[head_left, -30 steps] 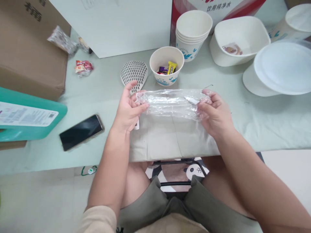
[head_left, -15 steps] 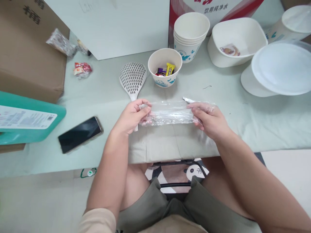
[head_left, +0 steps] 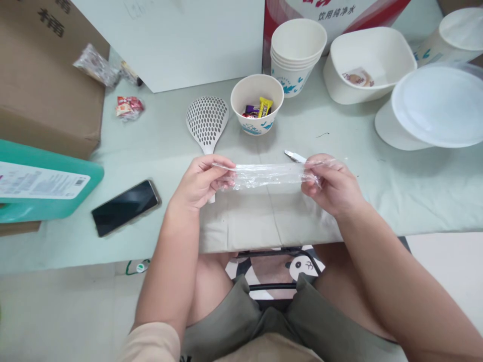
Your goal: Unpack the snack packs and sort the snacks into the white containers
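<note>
Between my two hands a strip of clear plastic film is stretched, bunched and creased along its length. My left hand pinches one end between thumb and fingers. The other end is gripped by my right hand, its fingers curled. Beneath my left hand lies a white skimmer with a perforated head, its handle partly covered. A small white-handled tool, perhaps a cutter, lies just behind the film, partly hidden by my right hand. Beyond the film stands a paper cup with wrapped sweets inside.
A phone and a green jug are at left, near wrapped snacks. Stacked paper cups, a white rectangular bowl and a lidded container stand at the back right. A white box stands behind.
My right hand has shifted slightly right and turned, and the film has narrowed into a tighter strip. More of the white-handled tool shows. Both hands keep their hold.
</note>
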### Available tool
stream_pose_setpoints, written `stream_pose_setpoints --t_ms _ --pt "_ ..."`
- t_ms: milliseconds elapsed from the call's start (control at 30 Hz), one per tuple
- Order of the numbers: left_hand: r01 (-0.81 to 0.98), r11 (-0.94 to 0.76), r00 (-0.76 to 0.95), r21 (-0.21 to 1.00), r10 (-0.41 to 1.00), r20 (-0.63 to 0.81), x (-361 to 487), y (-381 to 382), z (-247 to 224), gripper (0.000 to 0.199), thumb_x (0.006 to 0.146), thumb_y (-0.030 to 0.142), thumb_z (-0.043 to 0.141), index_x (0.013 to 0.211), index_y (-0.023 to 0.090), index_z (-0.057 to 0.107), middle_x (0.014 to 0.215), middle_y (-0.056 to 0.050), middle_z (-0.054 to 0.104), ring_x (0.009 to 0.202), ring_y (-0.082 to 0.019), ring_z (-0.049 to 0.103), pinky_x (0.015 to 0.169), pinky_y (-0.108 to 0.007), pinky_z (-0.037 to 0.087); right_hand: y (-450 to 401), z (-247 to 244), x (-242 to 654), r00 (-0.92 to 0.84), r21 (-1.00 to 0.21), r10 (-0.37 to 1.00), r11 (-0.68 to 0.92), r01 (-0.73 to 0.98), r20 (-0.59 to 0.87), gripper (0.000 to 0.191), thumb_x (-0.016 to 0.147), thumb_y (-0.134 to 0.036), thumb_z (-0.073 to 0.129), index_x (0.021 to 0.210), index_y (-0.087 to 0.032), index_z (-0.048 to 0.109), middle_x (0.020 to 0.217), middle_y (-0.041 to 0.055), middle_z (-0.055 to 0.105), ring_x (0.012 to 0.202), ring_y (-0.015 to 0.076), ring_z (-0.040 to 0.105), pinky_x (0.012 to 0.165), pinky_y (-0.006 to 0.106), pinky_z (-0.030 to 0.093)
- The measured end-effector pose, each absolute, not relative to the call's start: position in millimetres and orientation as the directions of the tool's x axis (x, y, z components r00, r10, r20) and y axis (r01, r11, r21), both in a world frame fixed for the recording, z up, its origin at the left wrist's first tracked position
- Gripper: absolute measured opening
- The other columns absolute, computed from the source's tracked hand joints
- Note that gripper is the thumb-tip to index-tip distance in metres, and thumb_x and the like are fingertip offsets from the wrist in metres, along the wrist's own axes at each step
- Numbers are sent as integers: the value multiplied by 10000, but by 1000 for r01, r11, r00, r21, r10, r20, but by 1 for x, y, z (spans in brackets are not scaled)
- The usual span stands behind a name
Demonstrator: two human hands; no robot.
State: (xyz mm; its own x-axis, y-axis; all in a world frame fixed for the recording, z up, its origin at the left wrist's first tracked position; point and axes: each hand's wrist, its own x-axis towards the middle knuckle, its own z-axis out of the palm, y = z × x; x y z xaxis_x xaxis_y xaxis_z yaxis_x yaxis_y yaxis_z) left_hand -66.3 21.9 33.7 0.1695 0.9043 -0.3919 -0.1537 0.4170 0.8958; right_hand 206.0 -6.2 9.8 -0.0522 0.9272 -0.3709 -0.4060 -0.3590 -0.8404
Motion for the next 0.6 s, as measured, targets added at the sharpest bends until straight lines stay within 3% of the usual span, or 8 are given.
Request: stream_pose_setpoints --t_ms 267,367,433,500,600 --pt "-229 404 179 886 912 -370 -69 27 31 64 596 189 732 625 154 687 519 -8 664 429 -114 634 422 -181 487 -6 8 207 -118 -863 945 -326 -387 -305 168 661 -228 797 685 -220 631 522 -47 553 425 76 511 393 185 407" --pt "-246 424 191 871 903 -386 -69 29 28 286 713 428 716 604 164 701 525 -30 657 461 -133 646 444 -219 516 -7 8 209 -188 -879 948 -310 -362 -257 220 679 -388 789 679 -206 667 587 9 641 460 114 569 424 238 452" --pt "-236 387 147 892 921 -361 -68 29 25 392 737 529 731 582 172 688 527 -20 637 466 -118 633 458 -211 513 -7 8 210 -227 -902 946 -296 -316 -231 399 731 -590 719 689 -193 707 629 58 684 503 153 614 456 284 484" --pt "-213 314 86 925 949 -303 -64 28 21 305 683 417 831 600 171 671 556 11 625 489 -83 620 497 -177 513 -8 7 209 -211 -939 948 -282 -200 -240 516 776 -691 653 670 -190 716 626 73 689 530 166 629 492 302 500" --pt "-212 228 9 950 973 -232 -59 28 16 267 564 145 877 725 190 668 628 56 638 553 -63 629 543 -147 506 -11 7 205 -155 -963 950 -264 59 -270 372 779 -548 764 676 -199 688 636 34 684 552 140 628 550 285 517"
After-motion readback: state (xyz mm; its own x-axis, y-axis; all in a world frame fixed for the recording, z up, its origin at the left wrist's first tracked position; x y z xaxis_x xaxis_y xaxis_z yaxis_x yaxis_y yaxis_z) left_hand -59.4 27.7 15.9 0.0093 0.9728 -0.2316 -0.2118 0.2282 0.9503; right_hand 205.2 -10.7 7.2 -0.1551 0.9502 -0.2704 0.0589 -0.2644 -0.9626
